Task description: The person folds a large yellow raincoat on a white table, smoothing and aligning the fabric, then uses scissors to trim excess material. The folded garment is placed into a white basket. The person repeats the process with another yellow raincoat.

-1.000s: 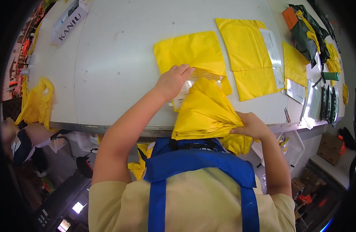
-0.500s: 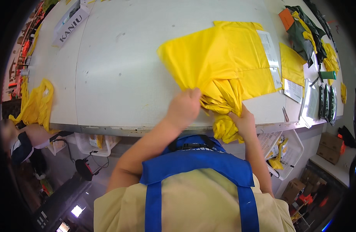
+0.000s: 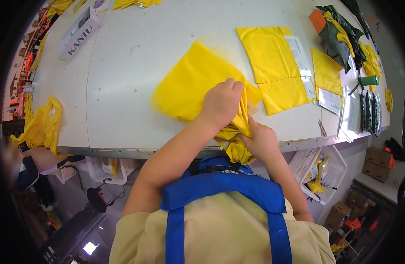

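Both my hands grip a piece of thin yellow fabric (image 3: 191, 83) just above the table's near edge. My left hand (image 3: 222, 103) is closed on gathered folds, its knuckles upward. Beyond and left of it, a broad, smooth part of the fabric spreads out, its rim blurred. My right hand (image 3: 260, 138) is closed around the bunched part, thumb toward the left hand. A crumpled end hangs down between my forearms over the edge. Apart from the fabric, to the right, a flat yellow pouch (image 3: 273, 66) with a cross seam lies on the table, a printed sheet (image 3: 298, 55) along its right side.
Small scissors (image 3: 322, 127) lie at the front right, near another yellow pouch (image 3: 324, 70) and dark green fabric (image 3: 339, 44). A white box (image 3: 79, 35) stands far left. Below the edge hang white baskets (image 3: 334, 176). At the left, another person's arm (image 3: 44, 158) is near yellow cloth (image 3: 46, 121).
The fabric has swung left, off the flat pouch, which now shows whole. My left hand has moved up and right, closer to my right hand, which has shifted slightly left.
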A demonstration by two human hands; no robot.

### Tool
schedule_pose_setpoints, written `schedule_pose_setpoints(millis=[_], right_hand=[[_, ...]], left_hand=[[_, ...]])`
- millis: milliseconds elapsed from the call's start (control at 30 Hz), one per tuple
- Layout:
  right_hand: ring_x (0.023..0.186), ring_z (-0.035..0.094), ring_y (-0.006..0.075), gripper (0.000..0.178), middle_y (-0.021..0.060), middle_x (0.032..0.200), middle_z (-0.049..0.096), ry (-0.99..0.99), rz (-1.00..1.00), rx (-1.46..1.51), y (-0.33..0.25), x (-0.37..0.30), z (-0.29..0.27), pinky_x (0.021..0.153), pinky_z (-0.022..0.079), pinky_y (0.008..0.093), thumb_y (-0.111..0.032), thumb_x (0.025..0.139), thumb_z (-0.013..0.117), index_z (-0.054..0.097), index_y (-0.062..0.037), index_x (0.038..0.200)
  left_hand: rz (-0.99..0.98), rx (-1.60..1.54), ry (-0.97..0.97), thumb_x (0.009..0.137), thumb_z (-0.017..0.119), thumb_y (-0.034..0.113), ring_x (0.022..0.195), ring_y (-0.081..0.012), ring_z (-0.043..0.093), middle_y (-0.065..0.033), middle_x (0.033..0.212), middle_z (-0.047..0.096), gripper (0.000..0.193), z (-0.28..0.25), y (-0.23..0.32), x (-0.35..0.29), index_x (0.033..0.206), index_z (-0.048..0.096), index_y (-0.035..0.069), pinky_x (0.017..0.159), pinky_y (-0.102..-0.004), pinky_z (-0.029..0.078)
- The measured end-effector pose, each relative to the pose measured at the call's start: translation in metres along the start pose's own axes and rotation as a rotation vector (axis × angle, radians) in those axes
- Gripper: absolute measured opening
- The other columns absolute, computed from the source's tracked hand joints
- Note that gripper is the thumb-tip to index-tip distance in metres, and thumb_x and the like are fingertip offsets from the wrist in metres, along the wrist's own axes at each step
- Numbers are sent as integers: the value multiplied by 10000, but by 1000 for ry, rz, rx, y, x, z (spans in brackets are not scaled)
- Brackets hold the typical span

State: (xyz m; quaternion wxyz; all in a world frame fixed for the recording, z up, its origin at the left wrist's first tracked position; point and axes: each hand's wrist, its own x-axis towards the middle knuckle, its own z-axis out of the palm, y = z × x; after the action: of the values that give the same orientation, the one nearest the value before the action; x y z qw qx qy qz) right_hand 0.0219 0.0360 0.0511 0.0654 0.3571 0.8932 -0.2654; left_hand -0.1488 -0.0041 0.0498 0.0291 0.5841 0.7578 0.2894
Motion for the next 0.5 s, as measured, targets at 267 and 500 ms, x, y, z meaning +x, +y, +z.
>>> schedule_pose_setpoints(millis=[267, 500], right_hand=[[834, 656, 307, 449, 189, 898, 670, 189, 236, 526, 13, 15, 6, 751, 506, 365, -233, 778, 698, 576, -36, 1163], [933, 595, 158, 426, 85, 1101, 597, 127, 290, 1487, 20, 19, -4, 816, 479, 278, -126, 853, 639, 494, 38, 1218]], left_hand=[[459, -345, 86, 710, 630, 69, 896, -273, 567, -90, 965, 594, 316, -25, 1, -30, 1024, 598, 70, 796, -401, 455], [-268, -716, 40, 777, 664, 108, 1173, -273, 491, -171, 1372, 420, 790, 25, -62, -112, 1438, 239, 39, 963, -373, 409]])
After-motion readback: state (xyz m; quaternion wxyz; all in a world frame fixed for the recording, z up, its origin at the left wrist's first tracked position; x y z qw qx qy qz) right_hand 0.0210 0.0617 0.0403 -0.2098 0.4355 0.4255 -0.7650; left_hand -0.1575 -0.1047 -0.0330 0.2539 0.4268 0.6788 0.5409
